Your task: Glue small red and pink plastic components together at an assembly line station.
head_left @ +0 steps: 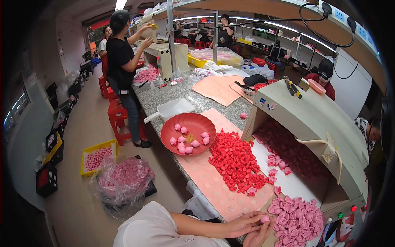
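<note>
At the near edge of the bench my hands meet over a small rounded pink plastic piece (pixel 264 219). My left hand (pixel 242 224) reaches in from the left with its fingertips pinched on the piece. My right hand (pixel 261 236), partly cut off by the lower edge, has its fingers closed around the same piece. Right beside them lies a heap of pink petal-like shells (pixel 298 220). Farther off spreads a pile of small red parts (pixel 234 162). A red scalloped bowl (pixel 166 127) holds several pink ball-shaped pieces with red bits.
A beige lamp-lit box (pixel 312 111) stands at the right, with pliers (pixel 293 88) on top. A white scoop-like tray (pixel 175 108) sits behind the bowl. On the floor are a yellow tray (pixel 84 164) and a plastic bag of pink parts (pixel 125 177). Another person (pixel 119 53) stands beyond.
</note>
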Demonstrator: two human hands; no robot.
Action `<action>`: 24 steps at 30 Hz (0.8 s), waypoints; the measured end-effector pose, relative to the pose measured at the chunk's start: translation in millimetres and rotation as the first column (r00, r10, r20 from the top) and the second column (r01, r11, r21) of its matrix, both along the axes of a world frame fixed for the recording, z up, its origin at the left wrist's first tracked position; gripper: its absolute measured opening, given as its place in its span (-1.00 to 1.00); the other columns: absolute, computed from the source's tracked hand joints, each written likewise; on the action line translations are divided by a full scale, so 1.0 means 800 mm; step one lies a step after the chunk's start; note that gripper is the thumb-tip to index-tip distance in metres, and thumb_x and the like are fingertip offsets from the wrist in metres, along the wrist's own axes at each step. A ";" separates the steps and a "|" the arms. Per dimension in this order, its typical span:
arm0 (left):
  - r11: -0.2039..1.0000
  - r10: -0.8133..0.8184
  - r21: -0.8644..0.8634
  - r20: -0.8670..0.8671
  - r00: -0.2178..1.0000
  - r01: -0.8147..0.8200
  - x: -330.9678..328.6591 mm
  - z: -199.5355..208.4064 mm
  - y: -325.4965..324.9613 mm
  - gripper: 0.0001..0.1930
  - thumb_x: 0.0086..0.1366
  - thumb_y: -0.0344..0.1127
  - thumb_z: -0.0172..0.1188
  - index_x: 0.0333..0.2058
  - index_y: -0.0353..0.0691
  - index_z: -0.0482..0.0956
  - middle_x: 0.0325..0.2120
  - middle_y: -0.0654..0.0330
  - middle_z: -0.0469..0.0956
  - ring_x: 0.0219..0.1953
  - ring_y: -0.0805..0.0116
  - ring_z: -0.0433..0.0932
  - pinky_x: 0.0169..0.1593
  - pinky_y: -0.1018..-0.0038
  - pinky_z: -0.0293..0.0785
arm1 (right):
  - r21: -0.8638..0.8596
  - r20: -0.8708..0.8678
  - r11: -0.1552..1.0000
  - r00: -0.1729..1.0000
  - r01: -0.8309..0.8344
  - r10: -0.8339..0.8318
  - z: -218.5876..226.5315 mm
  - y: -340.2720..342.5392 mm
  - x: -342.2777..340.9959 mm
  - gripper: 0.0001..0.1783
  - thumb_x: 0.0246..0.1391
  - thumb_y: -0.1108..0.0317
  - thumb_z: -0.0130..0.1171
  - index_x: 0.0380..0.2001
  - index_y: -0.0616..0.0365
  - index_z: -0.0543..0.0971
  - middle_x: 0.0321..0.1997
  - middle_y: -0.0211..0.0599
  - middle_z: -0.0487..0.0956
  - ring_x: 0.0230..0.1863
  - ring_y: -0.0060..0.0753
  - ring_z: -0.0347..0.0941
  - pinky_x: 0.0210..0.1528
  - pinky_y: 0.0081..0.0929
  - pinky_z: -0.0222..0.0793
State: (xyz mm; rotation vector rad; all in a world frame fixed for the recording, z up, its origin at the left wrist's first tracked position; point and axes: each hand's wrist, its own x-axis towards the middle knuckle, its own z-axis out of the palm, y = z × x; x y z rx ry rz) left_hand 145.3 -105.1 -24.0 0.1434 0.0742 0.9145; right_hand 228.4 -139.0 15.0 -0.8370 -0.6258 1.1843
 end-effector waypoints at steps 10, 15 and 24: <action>0.999 -0.037 -0.024 0.001 0.999 0.038 0.018 0.001 -0.014 -0.73 0.34 -0.28 -0.02 -0.03 -0.23 0.33 -0.03 0.19 0.37 0.09 0.38 0.34 0.19 0.45 0.28 | -0.058 -0.014 0.998 0.999 0.031 -0.032 -0.015 -0.015 0.024 -0.71 0.21 0.31 -0.04 -0.04 0.19 0.33 -0.09 -0.19 0.44 -0.04 -0.27 0.36 0.08 -0.31 0.28; 0.999 -0.036 -0.018 -0.057 0.998 0.035 0.022 0.001 0.020 -0.76 0.33 -0.28 0.00 -0.08 -0.23 0.38 -0.08 0.19 0.41 0.04 0.35 0.39 0.15 0.42 0.34 | 0.074 -0.066 0.996 0.997 0.040 -0.035 -0.031 0.020 0.023 -0.75 0.17 0.35 0.03 -0.11 0.18 0.37 -0.03 -0.16 0.41 0.02 -0.29 0.34 0.12 -0.34 0.25; 0.999 0.036 -0.008 -0.223 0.974 -0.038 0.086 -0.059 0.104 -0.81 0.34 -0.26 -0.01 -0.13 -0.14 0.42 -0.13 0.24 0.44 -0.04 0.42 0.42 0.07 0.42 0.40 | 0.044 -0.062 0.997 0.997 0.059 -0.056 -0.114 0.109 0.102 -0.78 0.15 0.40 0.04 -0.12 0.14 0.45 0.06 -0.20 0.39 0.09 -0.35 0.30 0.19 -0.39 0.18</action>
